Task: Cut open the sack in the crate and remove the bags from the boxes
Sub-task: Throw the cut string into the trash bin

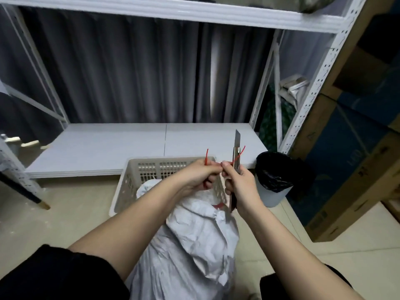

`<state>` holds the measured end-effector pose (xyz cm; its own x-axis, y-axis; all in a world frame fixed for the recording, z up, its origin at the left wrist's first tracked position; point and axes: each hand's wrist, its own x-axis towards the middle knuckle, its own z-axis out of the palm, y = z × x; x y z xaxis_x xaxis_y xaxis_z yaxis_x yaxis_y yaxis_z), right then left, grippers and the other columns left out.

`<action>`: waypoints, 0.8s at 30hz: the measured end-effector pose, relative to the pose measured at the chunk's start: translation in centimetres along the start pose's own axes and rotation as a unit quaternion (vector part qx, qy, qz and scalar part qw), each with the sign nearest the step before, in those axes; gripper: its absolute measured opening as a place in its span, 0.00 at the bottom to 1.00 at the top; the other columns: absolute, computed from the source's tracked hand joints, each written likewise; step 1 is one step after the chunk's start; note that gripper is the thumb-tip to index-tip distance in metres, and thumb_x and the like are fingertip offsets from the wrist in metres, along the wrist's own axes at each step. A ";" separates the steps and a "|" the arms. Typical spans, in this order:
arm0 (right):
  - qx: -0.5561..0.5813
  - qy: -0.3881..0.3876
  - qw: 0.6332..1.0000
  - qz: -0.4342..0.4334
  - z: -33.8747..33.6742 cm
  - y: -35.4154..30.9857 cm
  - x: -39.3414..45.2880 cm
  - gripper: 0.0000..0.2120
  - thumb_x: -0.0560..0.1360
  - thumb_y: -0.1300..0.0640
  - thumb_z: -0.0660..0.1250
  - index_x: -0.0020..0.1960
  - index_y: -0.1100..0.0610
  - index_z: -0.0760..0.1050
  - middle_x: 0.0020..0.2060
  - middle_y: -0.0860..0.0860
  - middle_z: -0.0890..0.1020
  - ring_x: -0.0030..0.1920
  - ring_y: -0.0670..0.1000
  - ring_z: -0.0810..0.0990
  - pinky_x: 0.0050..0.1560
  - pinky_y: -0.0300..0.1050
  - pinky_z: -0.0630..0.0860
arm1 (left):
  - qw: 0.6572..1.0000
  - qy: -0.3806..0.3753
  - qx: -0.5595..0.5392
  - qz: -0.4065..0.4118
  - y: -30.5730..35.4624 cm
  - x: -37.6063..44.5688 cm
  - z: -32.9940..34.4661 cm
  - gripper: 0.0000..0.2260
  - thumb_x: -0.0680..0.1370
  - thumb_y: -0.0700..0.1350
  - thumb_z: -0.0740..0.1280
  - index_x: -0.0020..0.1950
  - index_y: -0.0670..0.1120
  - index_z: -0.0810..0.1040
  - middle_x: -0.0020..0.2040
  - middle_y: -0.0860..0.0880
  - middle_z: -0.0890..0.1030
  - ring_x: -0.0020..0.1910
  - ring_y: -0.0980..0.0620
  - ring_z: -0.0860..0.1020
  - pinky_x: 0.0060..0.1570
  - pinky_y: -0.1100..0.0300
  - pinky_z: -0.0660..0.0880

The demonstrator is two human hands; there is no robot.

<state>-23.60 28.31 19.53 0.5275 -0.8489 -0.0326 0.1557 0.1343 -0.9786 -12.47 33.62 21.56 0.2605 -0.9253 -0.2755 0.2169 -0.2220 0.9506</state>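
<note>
A white woven sack (194, 239) lies in a beige slotted plastic crate (134, 176) on the floor, with its neck bunched and a bit of red tie (218, 205) still around it. Above the crate my left hand (199, 174) pinches one end of a thin red string (207, 156). My right hand (238, 182) grips a utility knife (237, 148) upright with its blade extended and also pinches the string's other end. Both hands nearly touch. No boxes or inner bags show.
A white metal shelf rack stands ahead with a low white shelf board (140, 146) and a dark curtain behind. A white bin with a black liner (272, 178) stands right of the crate. Large cardboard boxes (350, 159) are stacked at the right.
</note>
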 end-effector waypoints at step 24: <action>0.078 0.321 0.933 0.143 -29.0 8.1 28.9 0.09 0.76 0.60 0.68 0.39 0.56 0.71 0.34 0.51 0.84 0.13 0.39 0.67 0.15 0.28 0.61 | 0.992 0.057 0.041 -0.109 -5.6 31.2 15.1 0.03 0.80 0.41 0.61 0.46 0.48 0.72 0.39 0.52 0.74 0.35 0.57 0.76 0.36 0.67 0.72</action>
<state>-31.30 -9.98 4.75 -0.0343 -0.8912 -0.4523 0.2309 0.4332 -0.8712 -19.77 1.31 9.75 0.3217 -0.8128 -0.4857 0.2045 -0.4412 0.8738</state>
